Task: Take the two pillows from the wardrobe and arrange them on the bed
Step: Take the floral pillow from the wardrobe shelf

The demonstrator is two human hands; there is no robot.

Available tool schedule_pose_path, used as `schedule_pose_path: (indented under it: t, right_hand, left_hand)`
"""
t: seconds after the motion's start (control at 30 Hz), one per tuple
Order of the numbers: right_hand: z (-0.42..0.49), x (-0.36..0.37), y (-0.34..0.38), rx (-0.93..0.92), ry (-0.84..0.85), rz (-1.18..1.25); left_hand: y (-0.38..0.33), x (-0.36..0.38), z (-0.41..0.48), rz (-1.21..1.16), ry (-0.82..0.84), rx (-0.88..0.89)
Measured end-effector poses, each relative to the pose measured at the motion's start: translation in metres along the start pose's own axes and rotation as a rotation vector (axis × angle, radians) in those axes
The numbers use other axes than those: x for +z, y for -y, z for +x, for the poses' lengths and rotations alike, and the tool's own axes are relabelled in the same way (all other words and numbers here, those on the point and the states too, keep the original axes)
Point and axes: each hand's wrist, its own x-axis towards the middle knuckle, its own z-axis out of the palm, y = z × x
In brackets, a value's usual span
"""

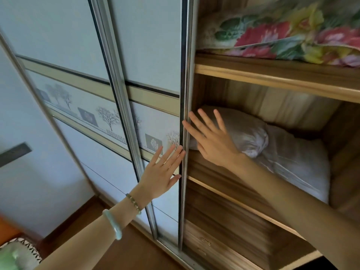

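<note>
Found left hand (163, 172) flat against the sliding door (152, 55), fingers straight and a bit spread, tips right at the door's metal edge strip (184, 78). Gripped nothing. Noted a pale green bangle (113, 224) and a bead bracelet (134, 203) on that wrist.

Found right hand (210, 141) raised in the wardrobe (272, 76) opening, fingers straight and fanned, back of hand to camera, forefinger tip near the edge strip. Held nothing. Sat just in front of the near pillow (247, 133); couldn't tell contact from this angle.

Logged both pillows in the middle compartment, on its shelf: near pillow greyish-white, bunched up at the left. Second pillow (303, 168) same colour, lying flatter to the right and running toward the front of the shelf, touching the first. Neither lifted.

Saw a floral quilt (282, 34), pinks, greens and yellows, on the shelf above. Saw drawers (210, 246) with small metal pulls in the section below.

Marked the door as pale, with a printed band of bare trees and a fence across it, standing left of the opening. Logged wooden floor (126, 250) below it. Spotted patterned fabric (17, 254), green and white with dark marks, in the bottom left corner; couldn't tell what it belonged to. Slight motion blur throughout.
</note>
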Motion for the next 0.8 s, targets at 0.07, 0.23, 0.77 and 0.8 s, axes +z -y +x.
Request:
schedule_pose_path:
  t: [0.07, 0.23, 0.77, 0.8]
  right_hand:
    - [0.015, 0.009, 0.006, -0.008, -0.021, 0.021]
    - [0.050, 0.031, 0.022, -0.021, -0.054, 0.077]
    - [0.134, 0.067, 0.056, -0.096, -0.044, 0.187]
    - [0.137, 0.068, 0.057, -0.101, -0.045, 0.194]
  left_hand:
    - [0.017, 0.007, -0.003, 0.013, 0.001, 0.004]
    - [0.054, 0.016, -0.010, 0.064, -0.040, 0.003]
    - [0.128, 0.039, -0.024, 0.175, -0.038, -0.032]
    - [0.129, 0.041, -0.024, 0.179, -0.035, -0.040]
